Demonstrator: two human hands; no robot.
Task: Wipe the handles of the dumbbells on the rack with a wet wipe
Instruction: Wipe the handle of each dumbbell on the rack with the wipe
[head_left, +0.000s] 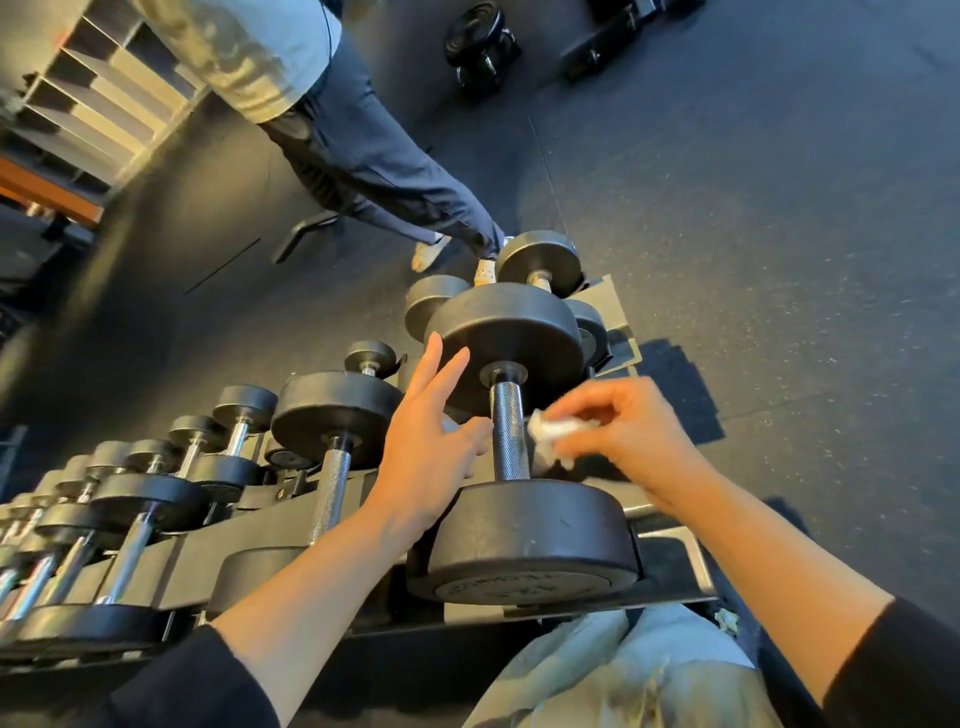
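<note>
Right grip (618, 431) with wipe (553, 434) beside handle (509, 434)

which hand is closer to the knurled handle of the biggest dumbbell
Right, narrowly. The right hand pinches the wet wipe just off the handle. The left hand is open on the other side, fingertips near it.

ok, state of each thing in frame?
wipe: crumpled, pinched in right hand, beside the handle
right hand: holds wipe
left hand: open, fingers straight, near the dumbbell head
handle: bare, ungripped
big dumbbell: racked
other dumbbells: racked in a row
</note>
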